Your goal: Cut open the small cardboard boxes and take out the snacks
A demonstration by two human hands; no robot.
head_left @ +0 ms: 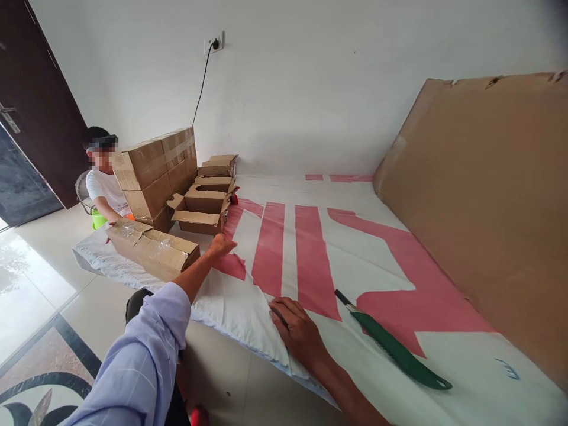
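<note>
My left hand (222, 246) reaches over the white and red cloth (313, 260), just right of a taped closed cardboard box (153, 248). Its fingers look loosely extended, and I see nothing in them. Close beyond it stands an open cardboard box (199, 218) with raised flaps. My right hand (296, 328) lies flat on the cloth near the front edge, fingers apart and holding nothing. To the right of that hand lies a long curved green tool (394, 349) with a dark tip.
Another person (106, 183) sits at the far left, one hand at the closed box. Stacked taped boxes (155, 171) and more open boxes (217, 168) stand behind. A large cardboard sheet (483, 195) leans at the right. A black cord (203, 86) hangs from a wall socket.
</note>
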